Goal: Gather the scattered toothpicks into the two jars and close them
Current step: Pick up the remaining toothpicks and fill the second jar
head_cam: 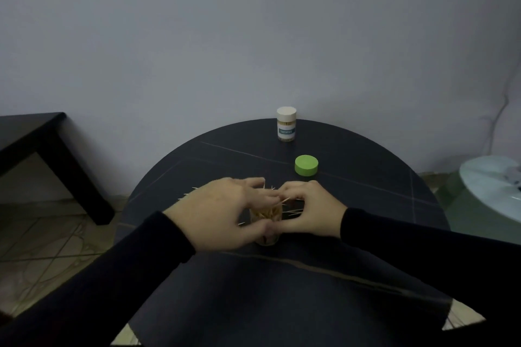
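An open clear jar point(266, 236) full of toothpicks stands in the middle of the round dark table point(366, 205). My left hand point(222, 214) curls around the jar from the left, thumb at its front. My right hand point(310, 210) pinches toothpicks point(286, 200) beside the jar's mouth. A few loose toothpicks point(187, 195) lie on the table behind my left hand. A green lid point(306, 165) lies flat further back. A second jar point(286, 124) with a white lid on it stands upright near the far edge.
A dark low table point(42, 144) stands to the left on the tiled floor. A pale round object point(490, 189) sits at the right edge of view. A plain wall rises behind the table.
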Available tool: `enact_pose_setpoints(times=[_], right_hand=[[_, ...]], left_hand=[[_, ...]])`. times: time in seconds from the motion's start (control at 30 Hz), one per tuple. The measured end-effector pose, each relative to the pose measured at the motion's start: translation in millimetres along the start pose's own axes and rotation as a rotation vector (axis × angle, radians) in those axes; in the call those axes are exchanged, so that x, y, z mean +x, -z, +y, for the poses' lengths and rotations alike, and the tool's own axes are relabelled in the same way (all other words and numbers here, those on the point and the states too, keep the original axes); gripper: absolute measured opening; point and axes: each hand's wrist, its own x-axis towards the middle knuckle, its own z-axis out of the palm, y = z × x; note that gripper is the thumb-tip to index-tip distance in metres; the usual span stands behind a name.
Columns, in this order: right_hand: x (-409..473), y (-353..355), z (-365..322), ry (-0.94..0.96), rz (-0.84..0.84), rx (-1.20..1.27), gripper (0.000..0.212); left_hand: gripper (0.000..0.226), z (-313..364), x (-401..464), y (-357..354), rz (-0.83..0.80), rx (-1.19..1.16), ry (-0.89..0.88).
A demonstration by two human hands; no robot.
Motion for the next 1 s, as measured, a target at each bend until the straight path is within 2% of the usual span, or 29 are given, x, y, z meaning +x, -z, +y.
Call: enact_pose_setpoints(times=[0.13, 0.2, 0.3, 0.37, 0.43, 0.53, 0.6, 0.73, 0.83, 0.93, 1.0], right_hand=[[2.8, -0.9, 2.7, 0.037, 0.0, -0.027, 0.042], [2.9, 0.1, 2.1, 0.056, 0.003, -0.032, 0.045], [3.5, 0.5, 2.0, 0.052, -0.009, -0.051, 0.054], [3.6, 1.3, 1.9, 0.054, -0.01, -0.05, 0.052], [3.4, 1.9, 1.9, 0.04, -0.012, -0.048, 0.046], [3.1, 1.5, 1.5, 0.04, -0.002, -0.033, 0.046], [2.5, 1.5, 1.6, 0.062, 0.015, -0.022, 0.047], [0.4, 2.2, -1.1, 0.089, -0.002, -0.011, 0.027], [0.1, 2.5, -1.2, 0.104, -0.008, 0.012, 0.036], [1.0, 3.4, -2.1, 0.11, -0.022, -0.001, 0.038], [0.8, 4.3, -3.3, 0.095, -0.027, -0.008, 0.048]], left_hand=[[0.047, 1.9, -7.7, -7.8, 0.009, -0.1, -0.038], [0.049, 2.7, -9.1, -9.9, 0.035, -0.081, -0.061], [0.042, 2.3, -10.1, -7.6, 0.225, -0.046, -0.077], [0.037, 1.7, -8.9, -6.8, 0.339, -0.019, -0.079], [0.044, 3.5, -6.1, -10.6, 0.317, 0.026, -0.082], [0.059, 9.1, -0.6, -24.3, 0.132, 0.091, -0.086], [0.054, 11.0, 2.1, -29.6, 0.082, 0.124, -0.107], [0.04, 9.3, 1.0, -14.7, 0.196, 0.091, -0.092], [0.028, 8.0, -2.5, -5.3, 0.198, 0.052, -0.139], [0.027, 3.2, -4.7, -2.4, 0.231, -0.004, -0.149], [0.029, -1.6, -4.5, -4.1, 0.268, -0.033, -0.125]])
